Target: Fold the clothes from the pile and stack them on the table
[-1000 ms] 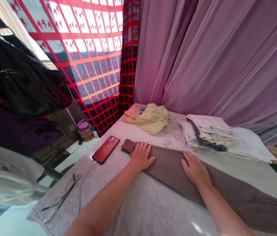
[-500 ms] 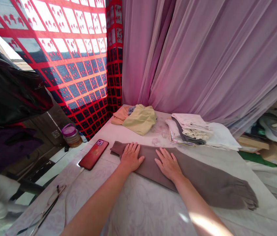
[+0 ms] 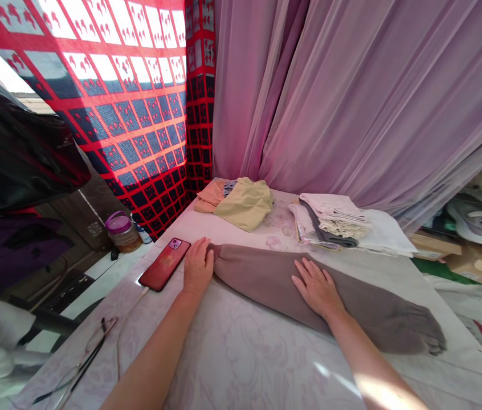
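A long brown-grey garment (image 3: 266, 276), folded narrow, lies across the pale patterned table cover (image 3: 241, 353). My left hand (image 3: 197, 267) rests at its left end, fingers stretched and together, the thumb side touching the cloth's edge. My right hand (image 3: 315, 287) lies flat and open on the middle of the garment. The garment's gathered cuff end (image 3: 431, 336) points to the right. Neither hand grips anything.
A red phone (image 3: 165, 271) lies just left of my left hand. Glasses (image 3: 81, 364) sit near the front left edge. Yellow and peach clothes (image 3: 241, 202) and a stack of folded cloth (image 3: 335, 225) lie at the back. Pink curtains hang behind; a jar (image 3: 120, 232) stands left.
My left hand slid left off the garment to its end near the phone. My right hand moved right along the cloth. The garment's left end looks folded in.
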Demonstrator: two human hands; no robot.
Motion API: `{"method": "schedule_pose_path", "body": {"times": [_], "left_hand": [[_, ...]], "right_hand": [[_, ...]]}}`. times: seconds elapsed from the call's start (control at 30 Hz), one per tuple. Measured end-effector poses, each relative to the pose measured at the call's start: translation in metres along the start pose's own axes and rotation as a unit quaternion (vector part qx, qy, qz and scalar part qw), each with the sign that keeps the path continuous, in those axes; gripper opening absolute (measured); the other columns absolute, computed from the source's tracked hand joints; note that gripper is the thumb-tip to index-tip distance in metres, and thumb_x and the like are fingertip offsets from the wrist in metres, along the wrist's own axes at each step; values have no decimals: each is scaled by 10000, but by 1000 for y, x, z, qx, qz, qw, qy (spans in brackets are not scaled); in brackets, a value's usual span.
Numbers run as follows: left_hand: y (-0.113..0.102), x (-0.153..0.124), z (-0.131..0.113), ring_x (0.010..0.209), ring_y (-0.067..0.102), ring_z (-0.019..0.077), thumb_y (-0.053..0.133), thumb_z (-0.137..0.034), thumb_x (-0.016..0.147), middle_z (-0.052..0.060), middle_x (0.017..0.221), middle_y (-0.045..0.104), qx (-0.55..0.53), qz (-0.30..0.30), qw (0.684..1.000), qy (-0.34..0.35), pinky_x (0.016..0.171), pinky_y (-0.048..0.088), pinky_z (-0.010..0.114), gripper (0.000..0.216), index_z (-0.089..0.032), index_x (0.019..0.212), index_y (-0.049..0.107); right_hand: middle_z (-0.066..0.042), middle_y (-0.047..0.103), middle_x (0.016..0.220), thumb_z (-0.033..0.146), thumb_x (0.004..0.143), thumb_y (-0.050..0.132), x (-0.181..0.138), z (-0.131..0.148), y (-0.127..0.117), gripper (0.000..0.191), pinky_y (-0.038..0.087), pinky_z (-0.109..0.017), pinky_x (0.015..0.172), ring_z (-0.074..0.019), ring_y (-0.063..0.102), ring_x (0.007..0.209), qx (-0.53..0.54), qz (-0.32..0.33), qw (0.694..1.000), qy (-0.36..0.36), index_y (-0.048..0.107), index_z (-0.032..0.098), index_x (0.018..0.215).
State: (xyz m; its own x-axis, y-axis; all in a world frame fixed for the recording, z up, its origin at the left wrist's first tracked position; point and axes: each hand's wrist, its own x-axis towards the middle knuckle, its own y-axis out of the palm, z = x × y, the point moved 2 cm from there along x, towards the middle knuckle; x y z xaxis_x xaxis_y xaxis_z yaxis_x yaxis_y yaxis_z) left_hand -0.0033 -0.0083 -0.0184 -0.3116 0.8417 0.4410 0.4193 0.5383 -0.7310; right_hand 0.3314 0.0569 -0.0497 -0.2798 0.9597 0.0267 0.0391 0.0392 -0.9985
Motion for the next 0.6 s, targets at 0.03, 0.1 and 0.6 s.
{"method": "schedule_pose_path", "body": {"times": [0.03, 0.1, 0.6], "left_hand": [[-2, 2, 10, 1246, 511, 224, 378, -231, 916, 107, 1312, 592, -11, 0, 999, -30, 1090, 385, 418, 383, -178, 1251, 557], [-2, 4, 25, 1172, 566, 218, 380, -229, 907, 117, 1255, 623, -39, 9, 997, -71, 1047, 430, 386, 383, -161, 1242, 552], [3, 5, 39, 1123, 578, 234, 486, -248, 845, 79, 1201, 631, -73, 28, 991, -110, 1012, 457, 391, 359, -212, 1193, 570]], "right_hand": [[-74, 347, 1532, 427, 954, 302, 0, 1, -1, 536, 266, -481, 1121, -231, 301, 1407, -4, 1, 1000, 2, 392, 245, 1450], [-75, 351, 1530, 425, 954, 301, -1, 2, -2, 536, 269, -479, 1119, -232, 304, 1406, -9, -2, 1000, 3, 395, 243, 1449], [-91, 288, 1557, 399, 961, 338, -15, 111, -29, 523, 218, -514, 1132, -258, 261, 1423, 116, -28, 990, -69, 371, 254, 1462]]}}
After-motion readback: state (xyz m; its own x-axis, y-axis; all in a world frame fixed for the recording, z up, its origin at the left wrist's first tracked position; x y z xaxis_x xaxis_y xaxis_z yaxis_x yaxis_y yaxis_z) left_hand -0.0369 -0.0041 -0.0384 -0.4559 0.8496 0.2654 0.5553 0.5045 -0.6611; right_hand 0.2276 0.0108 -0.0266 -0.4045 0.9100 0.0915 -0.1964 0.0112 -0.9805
